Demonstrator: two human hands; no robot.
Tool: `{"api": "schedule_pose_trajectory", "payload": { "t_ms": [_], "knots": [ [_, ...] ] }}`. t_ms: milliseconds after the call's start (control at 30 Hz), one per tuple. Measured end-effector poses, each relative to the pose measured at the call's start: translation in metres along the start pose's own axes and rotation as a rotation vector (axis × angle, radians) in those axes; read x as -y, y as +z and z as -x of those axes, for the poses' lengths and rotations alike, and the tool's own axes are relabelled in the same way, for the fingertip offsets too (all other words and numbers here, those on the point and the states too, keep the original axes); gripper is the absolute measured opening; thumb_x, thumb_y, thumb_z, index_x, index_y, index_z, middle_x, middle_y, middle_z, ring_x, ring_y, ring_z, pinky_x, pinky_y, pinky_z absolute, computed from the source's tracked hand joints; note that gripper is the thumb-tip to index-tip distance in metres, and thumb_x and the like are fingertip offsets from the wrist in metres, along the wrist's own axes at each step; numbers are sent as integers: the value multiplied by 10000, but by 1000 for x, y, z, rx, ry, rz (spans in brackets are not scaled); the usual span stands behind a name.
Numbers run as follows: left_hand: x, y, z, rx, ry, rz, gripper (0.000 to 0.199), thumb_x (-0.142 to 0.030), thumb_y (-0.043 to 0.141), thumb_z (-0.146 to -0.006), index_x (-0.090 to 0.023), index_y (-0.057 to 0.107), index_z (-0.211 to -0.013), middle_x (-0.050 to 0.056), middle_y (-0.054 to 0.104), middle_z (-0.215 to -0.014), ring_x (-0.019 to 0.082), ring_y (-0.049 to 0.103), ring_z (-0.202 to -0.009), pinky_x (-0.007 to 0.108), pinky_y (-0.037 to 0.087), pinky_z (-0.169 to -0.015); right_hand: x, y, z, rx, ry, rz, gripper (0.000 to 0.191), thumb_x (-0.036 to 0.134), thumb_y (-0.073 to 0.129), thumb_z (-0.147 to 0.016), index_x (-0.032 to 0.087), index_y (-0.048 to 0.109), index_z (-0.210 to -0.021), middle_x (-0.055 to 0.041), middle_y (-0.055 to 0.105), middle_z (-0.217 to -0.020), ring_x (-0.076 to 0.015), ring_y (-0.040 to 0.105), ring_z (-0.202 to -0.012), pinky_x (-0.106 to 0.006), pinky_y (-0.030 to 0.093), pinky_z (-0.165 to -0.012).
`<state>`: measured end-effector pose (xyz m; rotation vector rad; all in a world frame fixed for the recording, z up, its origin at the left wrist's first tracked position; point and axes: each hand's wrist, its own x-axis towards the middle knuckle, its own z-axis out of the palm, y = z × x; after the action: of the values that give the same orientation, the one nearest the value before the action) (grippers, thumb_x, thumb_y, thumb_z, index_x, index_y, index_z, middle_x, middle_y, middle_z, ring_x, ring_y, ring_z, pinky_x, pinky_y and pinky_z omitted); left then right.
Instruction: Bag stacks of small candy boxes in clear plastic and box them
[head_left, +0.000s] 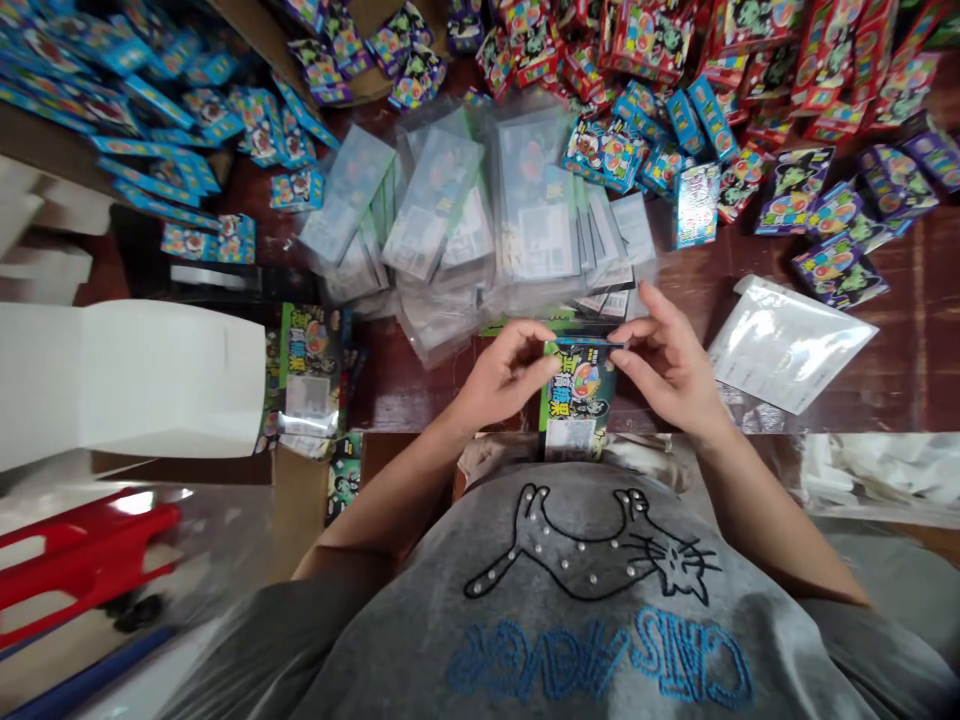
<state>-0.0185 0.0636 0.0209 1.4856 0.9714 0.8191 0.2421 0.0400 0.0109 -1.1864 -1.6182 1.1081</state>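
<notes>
In front of my body I hold a dark candy box [581, 395] with green edging, Chinese lettering and a pale label panel. My left hand [514, 372] pinches its upper left corner between thumb and fingers. At the upper right corner, my right hand [666, 365] grips with thumb and index finger, its other fingers partly raised. A thin blue edge shows along the box top between both hands; whether it is a separate piece I cannot tell. Just beyond the hands lie several clear-sleeved flat packs [536, 225], overlapping one another.
Small red boxes [645, 40], blue boxes [607, 150] and purple boxes [795, 190] are heaped across the back and right. A shiny white packet [793, 343] lies right. More dark candy boxes [309, 365] stand left, near a white carton flap [172, 375] and a red tape dispenser [82, 560].
</notes>
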Motion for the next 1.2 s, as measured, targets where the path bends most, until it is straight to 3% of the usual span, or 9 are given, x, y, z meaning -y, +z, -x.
{"api": "schedule_pose_trajectory", "payload": {
  "t_ms": [100,200,333,500,700,833,1000,1067,1200],
  "knots": [
    [-6,1,-9,-112,36,-29,284,-503,677,-1041,-232,596,-1062,97,749,-1248,203,742,-1160,380,585,-1041,7,2,-6,-84,22,34,881,503,617,-1049,447,100,-1761,-89,655,-1374,-251,717,-1045,-474,658,-945],
    [-12,4,-13,-142,25,15,340,-530,712,-1015,-247,592,-1159,66,790,-1153,184,763,-1101,363,599,-1011,14,3,-8,-89,23,19,977,537,638,-1033,469,-3,-1766,-83,667,-1392,-260,732,-1069,-491,657,-954],
    [-25,5,-14,-88,-8,-13,261,-474,751,-994,-224,683,-1030,70,804,-1166,187,765,-1103,345,604,-990,29,-2,-7,-63,72,-43,896,566,662,-1025,434,159,-1754,-47,749,-1098,-268,742,-1009,-480,649,-932],
    [-47,7,-20,-131,-91,-74,129,-324,755,-958,-202,727,-929,40,814,-990,162,755,-920,302,597,-872,50,-4,-14,-86,198,-95,940,549,755,-974,420,215,-1733,-19,753,-988,-247,722,-877,-433,635,-844],
    [-54,-5,-31,-71,-99,-135,121,-303,767,-952,-199,777,-891,8,806,-866,134,717,-776,270,577,-768,50,-9,-19,-61,211,-99,967,552,740,-991,453,152,-1754,6,766,-976,-236,730,-863,-444,645,-873],
    [-48,-17,-29,39,14,-123,177,-372,865,-911,-215,808,-970,47,847,-1043,166,783,-954,305,617,-921,45,-22,-6,11,123,-49,850,459,736,-1017,416,280,-1733,-35,779,-1090,-260,757,-1017,-484,635,-994],
    [-44,-16,-28,54,136,-130,100,-298,841,-942,-209,802,-968,56,849,-1072,159,797,-985,301,626,-942,58,-47,-17,33,-5,88,388,367,782,-984,336,671,-1354,-62,699,-1203,-260,702,-1127,-476,592,-1004],
    [-46,-13,-29,58,134,-140,87,-278,832,-946,-200,799,-965,53,850,-1056,153,798,-968,288,625,-929,68,-52,-33,151,-62,173,185,385,780,-972,287,711,-1112,-56,682,-1096,-247,680,-1045,-448,583,-922],
    [-51,-10,-29,72,121,-151,63,-251,810,-950,-194,797,-975,50,850,-1055,146,795,-964,275,617,-922,82,-46,-61,400,-91,378,132,343,772,-934,264,666,-927,-39,640,-934,-232,651,-902,-414,545,-796]
  ]
}}
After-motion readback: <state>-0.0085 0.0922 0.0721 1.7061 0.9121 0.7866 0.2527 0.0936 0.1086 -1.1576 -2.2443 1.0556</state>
